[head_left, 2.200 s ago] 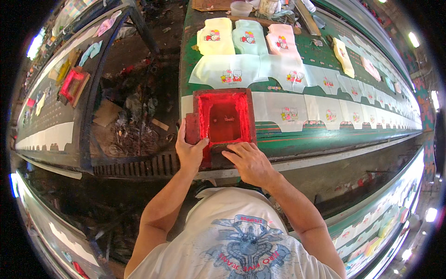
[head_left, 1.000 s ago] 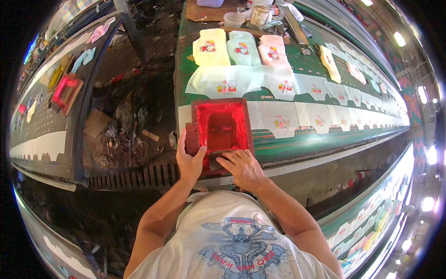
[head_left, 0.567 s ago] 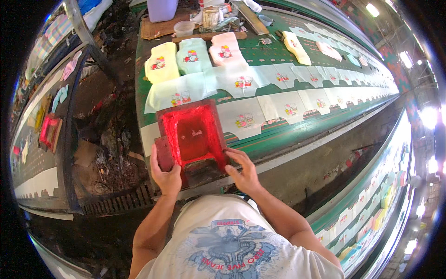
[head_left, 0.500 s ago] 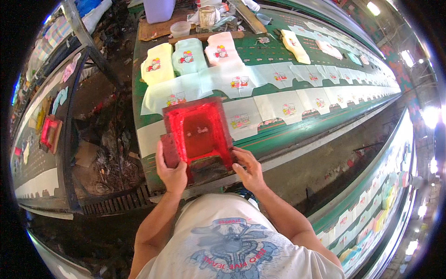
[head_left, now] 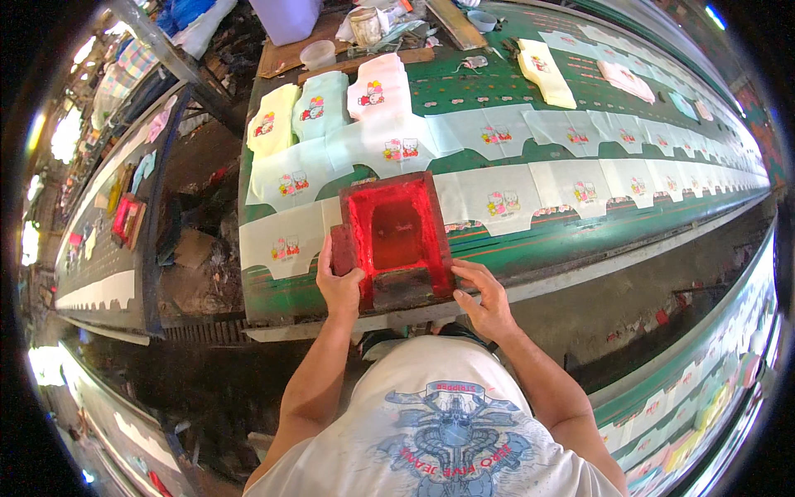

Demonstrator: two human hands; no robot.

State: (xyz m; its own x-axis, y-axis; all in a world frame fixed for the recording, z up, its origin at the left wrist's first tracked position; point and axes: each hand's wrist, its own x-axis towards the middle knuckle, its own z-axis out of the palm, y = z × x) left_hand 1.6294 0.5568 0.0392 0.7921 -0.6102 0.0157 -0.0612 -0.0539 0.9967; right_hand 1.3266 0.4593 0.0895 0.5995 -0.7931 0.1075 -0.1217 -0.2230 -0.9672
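Both hands hold a red-stained screen-printing frame (head_left: pixel 443 217) at the front edge of the green printing table (head_left: pixel 397 277). My left hand (head_left: pixel 340 286) grips its left side, together with a flat dark red block (head_left: pixel 343 251), perhaps a squeegee. My right hand (head_left: pixel 484 300) has fingers and thumb curled at the lower right side. Beneath the frame runs a row of pale cloth pieces, partly hidden by it. A printed cloth piece (head_left: pixel 286 247) lies to the left, another printed piece (head_left: pixel 503 202) to the right. I cannot tell whether the frame touches the cloth.
Folded yellow (head_left: pixel 272 124), blue (head_left: pixel 321 108) and pink (head_left: pixel 378 89) garments lie beyond the frame. Behind them stand a clear tub (head_left: pixel 318 55), a stained can (head_left: pixel 365 26) and a purple container (head_left: pixel 286 18). Another table (head_left: pixel 108 224) with a red frame (head_left: pixel 128 219) stands left.
The frame, in both hands, has moved right along the cloth row, uncovering the printed piece at its left. My view has shifted too.
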